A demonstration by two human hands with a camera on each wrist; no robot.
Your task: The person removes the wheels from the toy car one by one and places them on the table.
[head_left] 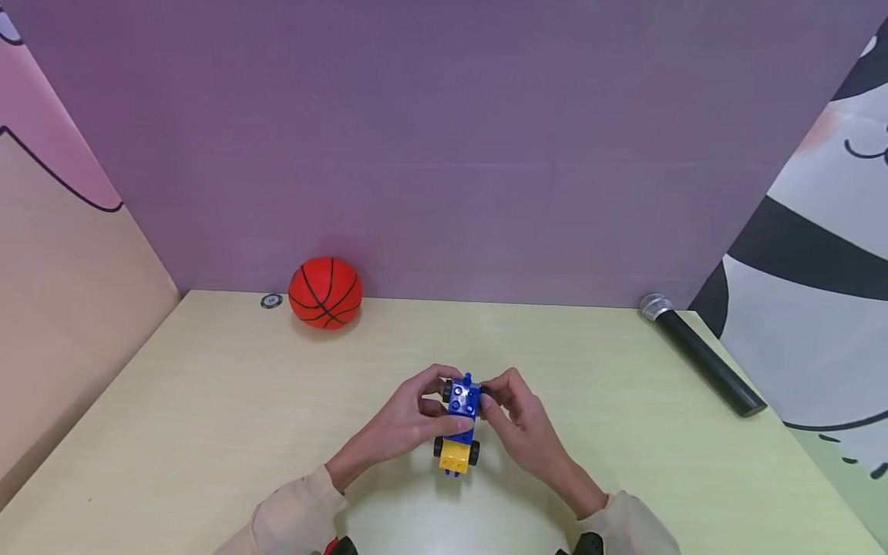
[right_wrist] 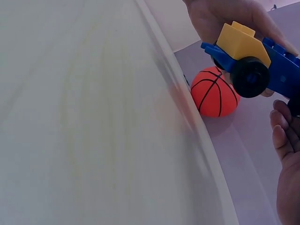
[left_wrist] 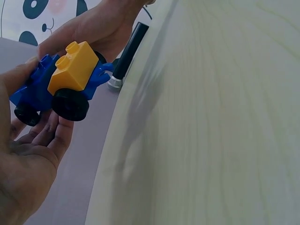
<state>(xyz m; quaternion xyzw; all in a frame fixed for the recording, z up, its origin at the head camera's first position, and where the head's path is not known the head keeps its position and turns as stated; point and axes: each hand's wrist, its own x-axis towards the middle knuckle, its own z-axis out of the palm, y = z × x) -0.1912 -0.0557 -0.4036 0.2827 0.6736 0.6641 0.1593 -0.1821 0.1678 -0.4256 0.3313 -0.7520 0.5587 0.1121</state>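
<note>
A toy car (head_left: 463, 401) built of blue and yellow blocks with black wheels is held up above the table, its yellow block (left_wrist: 74, 66) toward the person. My left hand (head_left: 411, 416) grips it from the left, thumb across the blue body and fingers curled by the far left wheel. With thumb and index finger, my right hand (head_left: 522, 422) pinches the far right wheel (head_left: 484, 391). In the left wrist view a near black wheel (left_wrist: 70, 104) and a blue hook at the car's end show clearly. The right wrist view shows the car's blue body (right_wrist: 281, 70) from the side.
A red basketball (head_left: 325, 293) sits at the table's back left, beside a small round disc (head_left: 271, 301). A black microphone (head_left: 711, 362) with a silver head lies along the right edge. The pale wooden table (head_left: 208, 401) meets a purple wall (head_left: 444, 154) behind.
</note>
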